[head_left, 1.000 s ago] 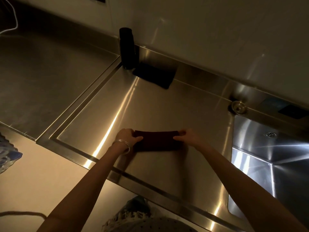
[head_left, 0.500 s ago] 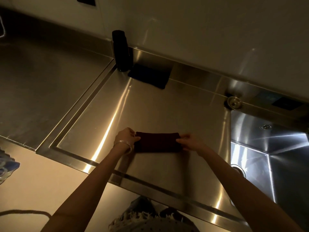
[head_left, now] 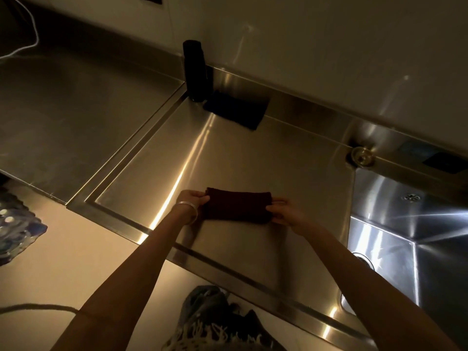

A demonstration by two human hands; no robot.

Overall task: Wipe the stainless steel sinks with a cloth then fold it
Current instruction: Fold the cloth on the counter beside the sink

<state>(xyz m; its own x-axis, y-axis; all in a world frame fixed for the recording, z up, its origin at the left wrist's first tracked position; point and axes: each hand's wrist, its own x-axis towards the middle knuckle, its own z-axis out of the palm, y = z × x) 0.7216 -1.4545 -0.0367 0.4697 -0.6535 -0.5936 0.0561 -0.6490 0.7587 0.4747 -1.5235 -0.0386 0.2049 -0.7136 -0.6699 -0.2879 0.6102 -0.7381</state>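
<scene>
- The person is standing at the steel desk (head_left: pixel 228 158), both bare arms reaching forward over it.
- A dark maroon cloth (head_left: pixel 236 207), folded into a narrow band, is lying flat on the desk, stretching from one set of fingers to the other.
- The left hand (head_left: pixel 192 200) is gripping the cloth's left end, its fingers (head_left: pixel 202 198) curling over the short edge.
- The right hand (head_left: pixel 286 214) is pinching the opposite end, its fingertips closing on the fold; how deep the thumb is tucked I cannot tell in this dim light.
- A thin metal bangle (head_left: pixel 188 211) is sitting on the left wrist, just behind those fingers.
- The sink (head_left: pixel 405 224) is lying to the right of the right fingers, near them, its basin catching bright streaks of light; its drain (head_left: pixel 364 259) is showing low down beside the right forearm.
- Well beyond the fingers, at the back of the desk, a black bottle (head_left: pixel 193 69) is standing upright against the wall.
- A flat dark pad (head_left: pixel 236 110) is lying just beside the bottle, on its right.
- Beyond and to the right of the right fingers, a round metal fitting (head_left: pixel 362 155) is sitting at the sink's back corner.
- Far to the left of the left fingers, a white cable (head_left: pixel 30 41) is trailing across another steel surface.
- Nearer the person on that side, a wrapped pack of bottles (head_left: pixel 15 229) is resting on the floor.
</scene>
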